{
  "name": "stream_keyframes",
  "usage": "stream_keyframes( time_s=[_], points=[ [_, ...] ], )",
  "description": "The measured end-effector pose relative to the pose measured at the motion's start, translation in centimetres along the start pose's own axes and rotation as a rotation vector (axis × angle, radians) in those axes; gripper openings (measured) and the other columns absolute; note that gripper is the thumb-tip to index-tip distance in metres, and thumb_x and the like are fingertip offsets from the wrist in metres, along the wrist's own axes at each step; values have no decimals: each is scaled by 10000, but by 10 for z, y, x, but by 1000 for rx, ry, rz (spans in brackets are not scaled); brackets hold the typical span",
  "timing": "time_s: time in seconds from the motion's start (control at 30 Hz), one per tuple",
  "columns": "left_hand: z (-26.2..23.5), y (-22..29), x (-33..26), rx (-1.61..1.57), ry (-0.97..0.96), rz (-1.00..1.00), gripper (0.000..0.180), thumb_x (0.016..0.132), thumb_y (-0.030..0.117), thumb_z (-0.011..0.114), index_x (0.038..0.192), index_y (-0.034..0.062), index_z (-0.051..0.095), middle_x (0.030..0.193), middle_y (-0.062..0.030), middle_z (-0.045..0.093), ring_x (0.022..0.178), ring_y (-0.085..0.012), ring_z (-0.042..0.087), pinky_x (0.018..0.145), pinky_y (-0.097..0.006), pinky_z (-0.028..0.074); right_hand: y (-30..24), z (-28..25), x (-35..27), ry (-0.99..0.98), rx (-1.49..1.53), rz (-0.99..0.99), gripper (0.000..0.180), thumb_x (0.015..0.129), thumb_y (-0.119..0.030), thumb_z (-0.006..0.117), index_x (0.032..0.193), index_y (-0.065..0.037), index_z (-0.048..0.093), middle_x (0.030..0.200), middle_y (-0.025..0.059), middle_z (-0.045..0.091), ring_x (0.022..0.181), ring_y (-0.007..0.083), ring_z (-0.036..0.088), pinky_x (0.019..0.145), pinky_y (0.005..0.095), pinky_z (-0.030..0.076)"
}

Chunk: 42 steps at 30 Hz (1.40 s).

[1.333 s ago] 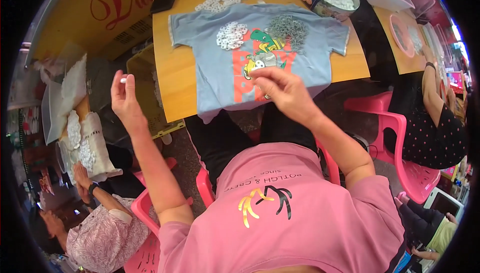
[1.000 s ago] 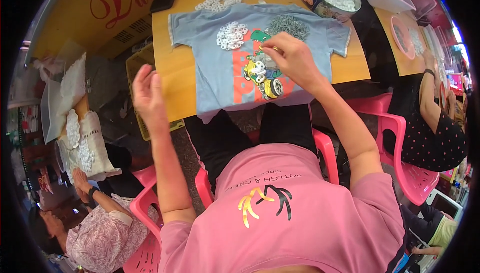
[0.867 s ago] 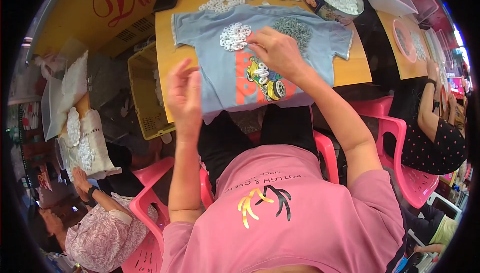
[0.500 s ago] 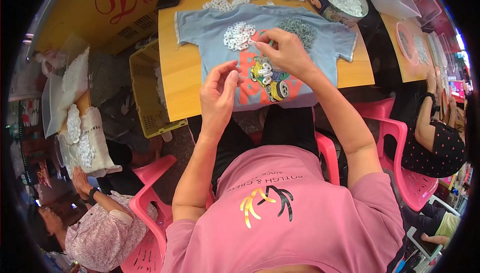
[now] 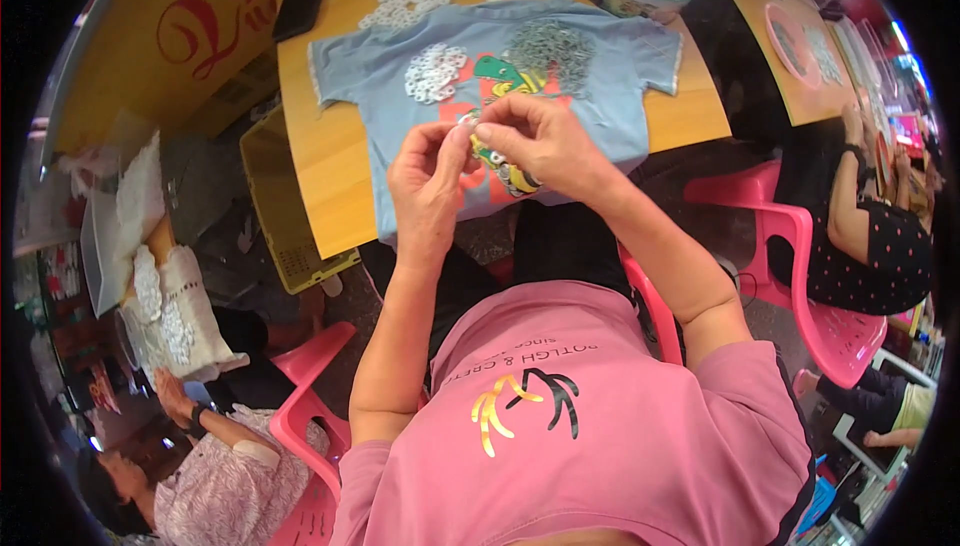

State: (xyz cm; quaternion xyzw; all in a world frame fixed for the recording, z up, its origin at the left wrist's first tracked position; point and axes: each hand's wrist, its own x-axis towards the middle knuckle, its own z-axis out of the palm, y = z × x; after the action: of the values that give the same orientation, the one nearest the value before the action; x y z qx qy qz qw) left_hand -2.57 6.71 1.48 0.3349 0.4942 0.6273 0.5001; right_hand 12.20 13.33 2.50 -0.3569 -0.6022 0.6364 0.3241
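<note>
A yellow wooden table (image 5: 330, 161) carries a pale blue printed T-shirt (image 5: 400, 71) spread flat. Above its bright print the left hand (image 5: 428, 181) and right hand (image 5: 540, 141) meet fingertip to fingertip, both pinched shut on a small white ring-shaped piece (image 5: 472, 136). At 12 o'clock lie a white ring heap (image 5: 436, 71) and a grey metal clip heap (image 5: 545, 46).

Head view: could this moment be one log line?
left hand + right hand: fingers pinch small white piece | over light blue printed T-shirt | wooden table
</note>
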Motion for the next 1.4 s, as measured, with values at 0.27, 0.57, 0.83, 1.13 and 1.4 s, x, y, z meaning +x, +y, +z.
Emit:
stream_keyframes(
  time_s=[0.27, 0.57, 0.83, 1.13, 1.4],
  points=[
    [-9, 4, -21, 198, -80, -52, 142, 942, 136, 639, 1000, 8, 625, 800, -16, 659, 712, -54, 599, 639, -184, 446, 6, 4, -25, 53, -15, 72, 185, 927, -171, 660, 958, 8, 630, 760, -13, 614, 682, 37, 559, 587, 216, 466],
    [-5, -1, -22, 126, -173, -132, 131, 939, 94, 632, 1008, -17, 621, 845, -44, 669, 756, -86, 625, 705, -218, 500, 5, -18, -46, 174, -382, -231, 127, 887, -115, 672, 887, 8, 642, 773, 19, 599, 660, 56, 554, 572, 242, 452],
    [-5, -1, -19, 112, -126, -127, 127, 926, 86, 644, 995, -18, 619, 821, -61, 674, 742, -100, 632, 698, -236, 516, 13, -102, -53, 290, -1008, -291, 98, 839, -101, 680, 898, -25, 666, 825, 100, 613, 710, 251, 610, 631, 333, 476],
    [-9, -4, -20, 119, -128, -139, 146, 927, 103, 648, 996, -21, 613, 844, -64, 667, 732, -104, 621, 691, -240, 511, 8, -103, -39, 261, -1105, -328, 86, 848, -118, 670, 902, -52, 663, 872, 91, 612, 759, 293, 629, 662, 372, 494],
    [-10, -3, -22, 90, -141, -148, 149, 927, 97, 645, 1001, -25, 604, 843, -72, 667, 737, -115, 630, 691, -246, 514, 17, -102, -13, 258, -1155, -356, 101, 848, -155, 675, 908, -73, 673, 905, 80, 622, 790, 293, 641, 680, 385, 508]
  ],
)
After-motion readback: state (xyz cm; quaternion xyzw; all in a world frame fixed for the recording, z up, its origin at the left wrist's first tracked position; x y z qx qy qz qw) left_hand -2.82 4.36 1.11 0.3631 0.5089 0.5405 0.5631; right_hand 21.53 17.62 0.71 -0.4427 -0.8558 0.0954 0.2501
